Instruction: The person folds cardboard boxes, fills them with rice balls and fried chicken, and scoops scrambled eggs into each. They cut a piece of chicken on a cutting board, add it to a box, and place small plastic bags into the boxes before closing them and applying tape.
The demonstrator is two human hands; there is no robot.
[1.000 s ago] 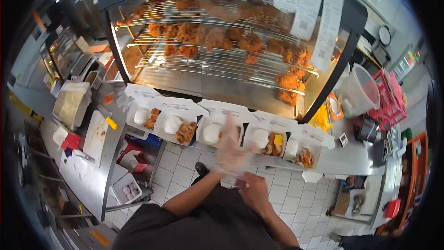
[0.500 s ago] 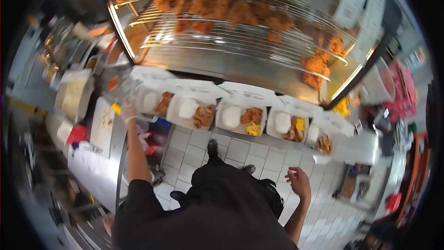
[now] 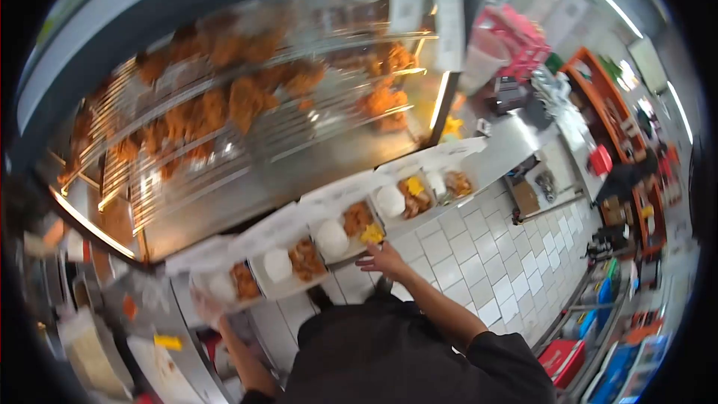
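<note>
A row of open paper meal boxes runs along the counter, each with white rice and pieces of fried chicken. My left hand (image 3: pixel 209 308), in a clear glove and blurred, is at the near left corner of the leftmost box (image 3: pixel 250 299); its fingers are smeared. My right hand (image 3: pixel 385 260) is bare, its fingers stretched out just below the middle box (image 3: pixel 344 258). That box has a rice mound (image 3: pixel 331 237), chicken (image 3: pixel 358 218) and a yellow topping (image 3: pixel 372 234). Another yellow topping (image 3: pixel 414 185) lies on chicken in a box farther right.
A lit display cabinet (image 3: pixel 247 179) with fried chicken on wire racks stands behind the boxes. At lower left are a white cutting board (image 3: pixel 146 355) and a yellow object (image 3: pixel 168 342). A pink basket (image 3: pixel 520 41) stands at back right, above tiled floor (image 3: pixel 479 254).
The view has swung to the right. My right hand has come from beside my body up to the middle box's front edge. My left hand stays near the leftmost box.
</note>
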